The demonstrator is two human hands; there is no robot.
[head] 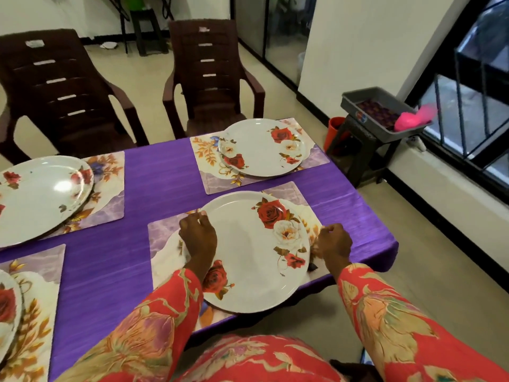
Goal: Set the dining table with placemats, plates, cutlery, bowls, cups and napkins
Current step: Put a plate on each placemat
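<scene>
A white rose-print plate (253,252) lies on a floral placemat (162,235) at the near right corner of the purple-covered table (154,172). My left hand (197,238) grips the plate's left rim, thumb on top. My right hand (334,241) has its fingers curled at the placemat's right edge, just off the plate's right rim; whether it pinches anything is unclear. Three more plates sit on placemats: far right (261,147), far left (41,194) and near left (8,307). No cutlery, bowls, cups or napkins are in view.
Two dark brown plastic chairs (209,78) (60,89) stand behind the table's far edge. To the right, a dark stool carries a grey tray (380,106) with a pink object beside a barred window. The table's right edge drops to a tiled floor.
</scene>
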